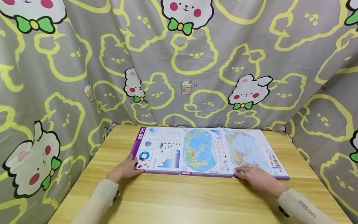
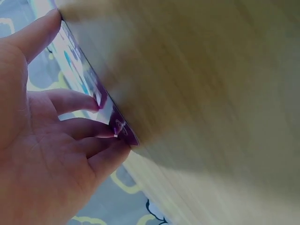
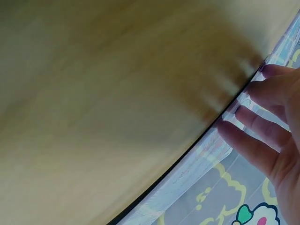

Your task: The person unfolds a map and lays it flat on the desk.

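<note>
A world map sheet (image 1: pixel 165 147) with purple edging lies unfolded in three panels on the wooden table (image 1: pixel 179 199). At its near left corner is my left hand (image 1: pixel 126 168), thumb on the front edge and fingers by the left side. In the left wrist view, the fingertips of the left hand (image 2: pixel 51 140) touch the purple corner, slightly bent and spread. My right hand (image 1: pixel 254 177) rests its fingertips on the front edge, where the middle and right panels meet. The right wrist view has the fingers of that right hand (image 3: pixel 286 126) spread along the edge.
A grey curtain (image 1: pixel 156 56) printed with yellow outlines and white rabbits hangs behind the table and along both sides. The map's far edge lies close to the table's back edge. Bare wood extends in front of the map.
</note>
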A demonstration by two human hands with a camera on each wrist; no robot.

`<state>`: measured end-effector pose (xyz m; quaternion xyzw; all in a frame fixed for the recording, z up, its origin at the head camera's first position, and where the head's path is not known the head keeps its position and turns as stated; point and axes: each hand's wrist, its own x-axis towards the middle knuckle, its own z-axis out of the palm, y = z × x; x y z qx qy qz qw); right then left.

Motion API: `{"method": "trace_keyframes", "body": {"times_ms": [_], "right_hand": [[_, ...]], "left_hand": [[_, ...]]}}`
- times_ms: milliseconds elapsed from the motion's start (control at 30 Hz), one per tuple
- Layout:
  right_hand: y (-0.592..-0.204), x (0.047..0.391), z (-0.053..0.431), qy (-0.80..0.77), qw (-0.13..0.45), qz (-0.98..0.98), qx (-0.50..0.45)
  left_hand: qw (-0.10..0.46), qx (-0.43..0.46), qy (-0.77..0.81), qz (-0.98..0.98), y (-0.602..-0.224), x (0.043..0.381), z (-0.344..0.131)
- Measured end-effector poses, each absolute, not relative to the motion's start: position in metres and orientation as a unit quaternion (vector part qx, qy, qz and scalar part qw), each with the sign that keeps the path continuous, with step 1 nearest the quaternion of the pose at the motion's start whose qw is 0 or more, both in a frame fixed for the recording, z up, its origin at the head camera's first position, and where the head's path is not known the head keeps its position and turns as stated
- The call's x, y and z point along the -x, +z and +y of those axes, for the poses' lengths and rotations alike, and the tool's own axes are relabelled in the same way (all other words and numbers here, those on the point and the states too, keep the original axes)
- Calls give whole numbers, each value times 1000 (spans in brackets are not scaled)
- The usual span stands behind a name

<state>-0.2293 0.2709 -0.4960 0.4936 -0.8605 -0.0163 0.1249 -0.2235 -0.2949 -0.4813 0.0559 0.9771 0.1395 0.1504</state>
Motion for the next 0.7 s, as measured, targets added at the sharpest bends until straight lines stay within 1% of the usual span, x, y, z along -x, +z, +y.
{"method": "trace_keyframes", "body": {"times_ms": [167, 333, 700], "right_hand": [[-496, 228, 271, -22, 123, -865, -486], [-494, 225, 267, -4, 116, -879, -463], [-478, 235, 239, 42, 147, -903, -401]], "left_hand": [[134, -74, 138, 979, -480, 220, -295], [114, -96, 124, 981, -471, 217, -282], [97, -123, 116, 981, -441, 234, -223]]}}
